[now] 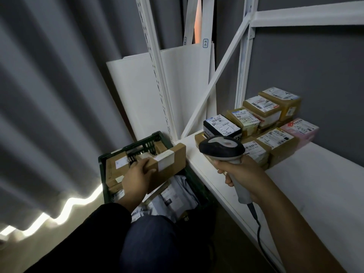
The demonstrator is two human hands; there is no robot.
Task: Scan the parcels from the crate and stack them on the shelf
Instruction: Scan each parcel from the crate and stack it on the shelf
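Observation:
My left hand (137,179) grips a brown cardboard parcel (167,164) with white tape, held above the dark green crate (126,152). Inside the crate lie another brown box (115,168) and several grey mailer bags (177,198). My right hand (240,174) holds a grey corded barcode scanner (221,147) by its handle, its head over the front edge of the white shelf (307,186). On the shelf stand several labelled parcels (262,117) in two stacked rows, with a black-and-white box (221,127) nearest and a pink one (301,130) at the right.
White shelf uprights (157,71) and a diagonal brace (216,75) rise behind the crate. White boards (136,95) lean against the grey wall. A grey curtain (49,95) hangs at the left. My knee (151,245) is below the crate. The scanner cable (260,237) hangs down.

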